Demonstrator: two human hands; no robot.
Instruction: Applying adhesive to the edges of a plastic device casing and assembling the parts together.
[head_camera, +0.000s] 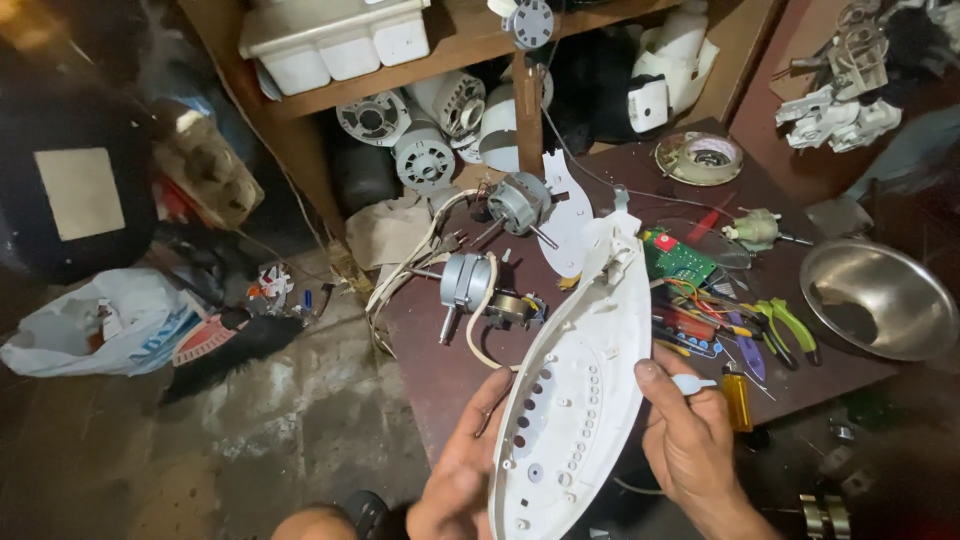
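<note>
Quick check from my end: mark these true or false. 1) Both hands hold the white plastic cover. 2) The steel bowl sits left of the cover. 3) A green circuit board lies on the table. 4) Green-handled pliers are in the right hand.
1) True: the left hand and right hand hold the white plastic cover.
2) False: the steel bowl is to its right.
3) True: the green circuit board lies on the table.
4) False: the green-handled pliers lie on the table.

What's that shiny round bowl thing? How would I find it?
Start at the dark brown worktable and go to its right edge, past the green-handled pliers. There sits the metal bowl. It is the only big, smooth, silvery dish there, wide open and facing up, unlike the small colourful tools beside it.
</note>
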